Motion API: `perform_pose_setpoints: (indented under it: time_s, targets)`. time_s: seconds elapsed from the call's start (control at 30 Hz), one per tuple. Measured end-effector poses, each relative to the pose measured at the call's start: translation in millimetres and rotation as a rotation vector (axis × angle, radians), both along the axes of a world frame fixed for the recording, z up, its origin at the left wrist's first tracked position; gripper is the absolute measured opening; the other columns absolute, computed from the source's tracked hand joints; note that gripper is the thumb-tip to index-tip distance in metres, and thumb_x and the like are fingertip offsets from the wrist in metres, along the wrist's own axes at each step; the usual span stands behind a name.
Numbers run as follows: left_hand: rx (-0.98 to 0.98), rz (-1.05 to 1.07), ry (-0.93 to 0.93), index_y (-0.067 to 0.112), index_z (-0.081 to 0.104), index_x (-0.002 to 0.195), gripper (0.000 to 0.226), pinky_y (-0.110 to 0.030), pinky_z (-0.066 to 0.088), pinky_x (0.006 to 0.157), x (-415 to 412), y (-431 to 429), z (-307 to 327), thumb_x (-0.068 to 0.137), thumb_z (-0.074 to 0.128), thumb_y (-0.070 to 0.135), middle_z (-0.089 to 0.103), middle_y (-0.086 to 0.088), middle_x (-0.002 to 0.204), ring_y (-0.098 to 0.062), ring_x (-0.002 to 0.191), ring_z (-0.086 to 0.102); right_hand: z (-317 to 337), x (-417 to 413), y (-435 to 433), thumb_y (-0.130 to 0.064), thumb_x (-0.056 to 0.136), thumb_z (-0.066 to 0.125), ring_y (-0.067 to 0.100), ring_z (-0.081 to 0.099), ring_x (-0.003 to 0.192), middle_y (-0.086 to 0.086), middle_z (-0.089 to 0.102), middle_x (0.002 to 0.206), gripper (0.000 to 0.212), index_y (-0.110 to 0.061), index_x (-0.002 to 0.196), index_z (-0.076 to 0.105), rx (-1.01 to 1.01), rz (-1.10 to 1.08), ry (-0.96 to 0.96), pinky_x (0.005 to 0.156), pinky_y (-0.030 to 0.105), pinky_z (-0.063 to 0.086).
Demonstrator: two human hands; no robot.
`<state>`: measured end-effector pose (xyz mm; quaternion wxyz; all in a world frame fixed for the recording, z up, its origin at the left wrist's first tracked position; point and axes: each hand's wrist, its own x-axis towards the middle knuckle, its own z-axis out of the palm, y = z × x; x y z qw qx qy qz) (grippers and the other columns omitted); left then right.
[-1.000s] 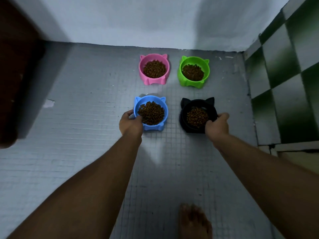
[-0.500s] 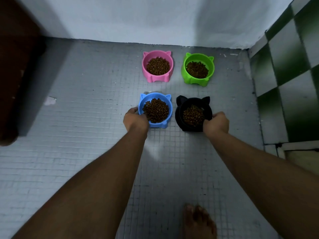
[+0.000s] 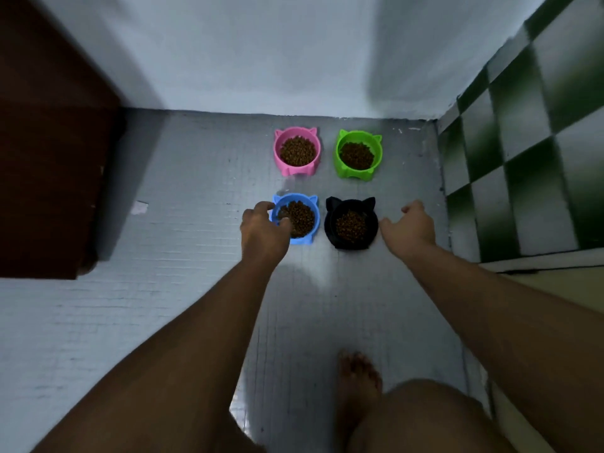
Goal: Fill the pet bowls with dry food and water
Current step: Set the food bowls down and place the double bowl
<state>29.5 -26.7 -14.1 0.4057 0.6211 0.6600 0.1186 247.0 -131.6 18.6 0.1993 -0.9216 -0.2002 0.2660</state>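
Left grip (image 3: 263, 228) pinches round, cat-eared blue bowl (image 3: 304, 239)

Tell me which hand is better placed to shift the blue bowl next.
Left. The left hand grips the blue bowl by its rim; the right hand hangs open beside the black bowl, holding nothing.

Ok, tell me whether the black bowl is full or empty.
Partly full: brown kibble lies in the black bowl, below its rim.
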Motion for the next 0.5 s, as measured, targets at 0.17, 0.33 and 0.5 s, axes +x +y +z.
perform_pose_setpoints:
  time_s: [0.17,0.33,0.5]
  targets:
    - [0.013,-0.174,-0.030,0.014,0.064,0.128,0.043,-0.038,0.052,0.095,-13,-24,160,0.088,0.074,0.027,0.059,-0.013,0.120,-0.030,0.107,0.064,162,-33,-12,-0.029,0.092,0.066,0.035,0.058,0.115,0.018,0.057,0.129,0.050,-0.005,0.131,0.045,0.013,0.059,0.029,0.085,0.032,0.045]
    - [0.071,-0.330,-0.057,0.023,0.066,0.125,0.037,-0.037,0.053,0.090,-32,-59,325,0.089,0.073,0.025,0.060,-0.008,0.114,-0.026,0.103,0.064,325,-56,-42,-0.032,0.093,0.064,0.033,0.057,0.119,0.016,0.055,0.135,0.054,-0.010,0.136,0.042,0.036,0.043,-0.001,0.092,0.035,0.048]
    - [0.141,-0.468,-0.101,0.021,0.062,0.133,0.041,-0.031,0.049,0.089,-62,-113,471,0.093,0.071,0.027,0.058,-0.008,0.121,-0.023,0.106,0.062,461,-88,-104,-0.037,0.091,0.064,0.029,0.058,0.116,0.011,0.056,0.134,0.054,-0.015,0.136,0.044,0.172,0.017,-0.040,0.095,0.041,0.052]
